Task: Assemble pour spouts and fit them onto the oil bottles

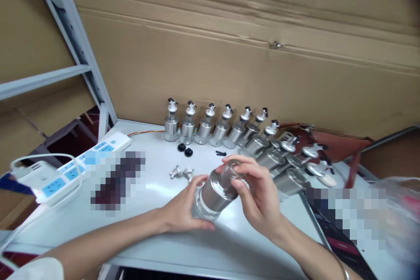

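A glass bottle with a metal sleeve [215,194] is tilted above the table's front part, its neck toward the upper right. My left hand [185,205] grips it round the base. My right hand [257,192] has its fingers round the neck, and no spout shows on it. Just beyond the bottle lie silvery spout pieces [176,172], two round black stoppers [185,150] and small black parts [221,153]. Behind them stands a row of similar bottles [188,129] with spouts, curving toward the right.
A white power strip [74,170] with cables lies at the left of the pale table [147,245]. Cardboard [229,61] stands behind. A metal frame [77,43] rises at the left. At the right are a plastic bag [403,218] and a brown strap [352,170].
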Available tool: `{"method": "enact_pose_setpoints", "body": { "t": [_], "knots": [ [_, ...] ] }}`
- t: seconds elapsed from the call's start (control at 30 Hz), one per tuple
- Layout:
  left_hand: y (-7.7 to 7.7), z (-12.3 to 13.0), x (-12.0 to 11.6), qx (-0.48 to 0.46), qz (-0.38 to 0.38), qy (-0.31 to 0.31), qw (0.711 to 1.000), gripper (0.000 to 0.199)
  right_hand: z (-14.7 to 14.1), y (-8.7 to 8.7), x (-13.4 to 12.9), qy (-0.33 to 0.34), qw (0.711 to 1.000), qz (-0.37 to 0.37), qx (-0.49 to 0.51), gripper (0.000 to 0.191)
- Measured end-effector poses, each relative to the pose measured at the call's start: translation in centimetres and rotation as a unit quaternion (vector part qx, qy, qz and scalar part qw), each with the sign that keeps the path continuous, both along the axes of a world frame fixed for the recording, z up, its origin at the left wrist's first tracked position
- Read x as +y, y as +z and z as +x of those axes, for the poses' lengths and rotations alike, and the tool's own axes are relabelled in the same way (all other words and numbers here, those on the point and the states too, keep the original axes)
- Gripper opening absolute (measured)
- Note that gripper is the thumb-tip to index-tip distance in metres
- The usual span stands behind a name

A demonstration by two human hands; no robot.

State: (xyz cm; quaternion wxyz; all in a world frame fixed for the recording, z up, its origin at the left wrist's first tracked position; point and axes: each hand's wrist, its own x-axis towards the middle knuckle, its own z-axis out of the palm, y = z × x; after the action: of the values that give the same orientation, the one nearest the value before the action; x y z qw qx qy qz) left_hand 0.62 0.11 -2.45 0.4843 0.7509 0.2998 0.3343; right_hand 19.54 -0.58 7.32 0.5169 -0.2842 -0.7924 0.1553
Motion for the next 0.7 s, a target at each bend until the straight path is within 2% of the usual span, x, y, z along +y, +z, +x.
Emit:
{"method": "enact_pose_setpoints", "body": {
  "t": [0.1, 0.23, 0.47, 0.7],
  "knots": [
    [0.0, 0.1, 0.1, -0.004, -0.027, -0.007, 1.0, 0.094, -0.8, -1.9, 0.2, 0.041, 0.998, -0.022, 0.043, 0.02],
    [0.4, 0.0, -0.1, 0.018, -0.041, -0.002, 0.999, 0.085, -1.4, -3.4, 0.3, 0.083, 0.991, -0.028, 0.097, 0.024],
    [0.2, 0.0, -0.1, 0.051, -0.041, -0.022, 0.998, 0.079, -1.0, -4.9, 0.7, 0.075, 0.993, -0.022, 0.083, 0.02],
    [-0.1, 0.0, -0.1, 0.098, -0.043, -0.044, 0.993, 0.074, 0.1, -5.8, 0.6, 0.09, 0.992, 0.008, 0.088, 0.027]
  ]
}}
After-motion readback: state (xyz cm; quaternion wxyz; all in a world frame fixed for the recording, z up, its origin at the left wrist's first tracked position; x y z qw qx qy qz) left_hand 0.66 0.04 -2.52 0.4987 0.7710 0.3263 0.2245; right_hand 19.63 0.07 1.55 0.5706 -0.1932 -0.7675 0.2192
